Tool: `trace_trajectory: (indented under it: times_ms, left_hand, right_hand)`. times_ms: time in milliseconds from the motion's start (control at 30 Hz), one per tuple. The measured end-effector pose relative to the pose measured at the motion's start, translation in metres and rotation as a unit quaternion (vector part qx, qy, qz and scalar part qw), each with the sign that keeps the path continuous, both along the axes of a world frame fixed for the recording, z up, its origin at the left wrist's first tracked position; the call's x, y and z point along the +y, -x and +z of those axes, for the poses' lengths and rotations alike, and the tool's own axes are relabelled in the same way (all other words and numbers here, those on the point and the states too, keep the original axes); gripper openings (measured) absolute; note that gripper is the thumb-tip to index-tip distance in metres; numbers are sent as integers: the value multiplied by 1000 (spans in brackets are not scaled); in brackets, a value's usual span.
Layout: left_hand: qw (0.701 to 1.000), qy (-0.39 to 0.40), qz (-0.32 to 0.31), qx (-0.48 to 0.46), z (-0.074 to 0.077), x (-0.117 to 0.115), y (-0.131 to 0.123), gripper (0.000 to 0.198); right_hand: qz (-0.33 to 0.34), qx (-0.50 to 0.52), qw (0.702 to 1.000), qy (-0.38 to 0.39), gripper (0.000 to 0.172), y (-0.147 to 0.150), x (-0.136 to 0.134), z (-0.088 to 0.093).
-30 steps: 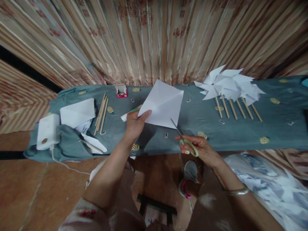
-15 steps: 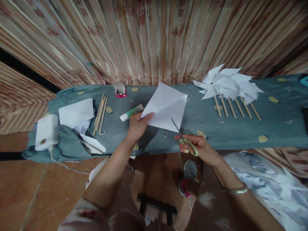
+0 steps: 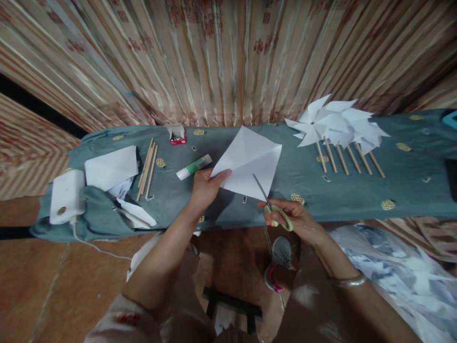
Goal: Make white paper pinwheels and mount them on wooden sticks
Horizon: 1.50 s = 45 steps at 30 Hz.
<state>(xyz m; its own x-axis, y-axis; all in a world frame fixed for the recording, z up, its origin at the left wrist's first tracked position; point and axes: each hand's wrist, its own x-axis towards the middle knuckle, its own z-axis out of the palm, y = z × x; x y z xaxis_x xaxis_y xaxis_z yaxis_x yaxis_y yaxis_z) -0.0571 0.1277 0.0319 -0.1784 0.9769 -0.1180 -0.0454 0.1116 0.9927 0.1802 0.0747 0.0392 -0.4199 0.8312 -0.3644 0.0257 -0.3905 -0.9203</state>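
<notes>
My left hand grips a square sheet of white paper by its left corner, thumb on top. Faint fold lines cross the sheet. My right hand has its fingers through the pale green handles of a pair of scissors. The blades look nearly closed and point up and to the left, over the lower right part of the sheet; I cannot tell whether they touch it. Just left of the sheet lies a green and white glue stick.
A small red box of metal pins, wooden sticks, white paper sheets and a white power strip lie on the left of the green cloth. Several paper pinwheels rest at right. A bag of paper scraps stands below right.
The sheet in my left hand has shifted slightly right and down near the scissors. My right hand stays almost in place with the scissors.
</notes>
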Motion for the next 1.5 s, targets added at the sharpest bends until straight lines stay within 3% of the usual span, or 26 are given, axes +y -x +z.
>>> trace_trajectory:
  times_ms: [433,900,1200,1500]
  left_hand:
    - [1000,2,0,-11,-2,-1,-2,17]
    - [1000,8,-19,-8,-1,-4,-7,21]
    - [999,2,-34,-30,2,-1,-8,22]
    - [999,-4,-46,-16,2,-3,-9,24]
  right_hand:
    - [-39,5,999,32,47,0,-1,-4]
    - [-8,-1,1000,11,52,0,0,-8]
    - [0,-7,1000,-2,56,1,-2,3]
    - [5,0,1000,4,58,0,-3,-1]
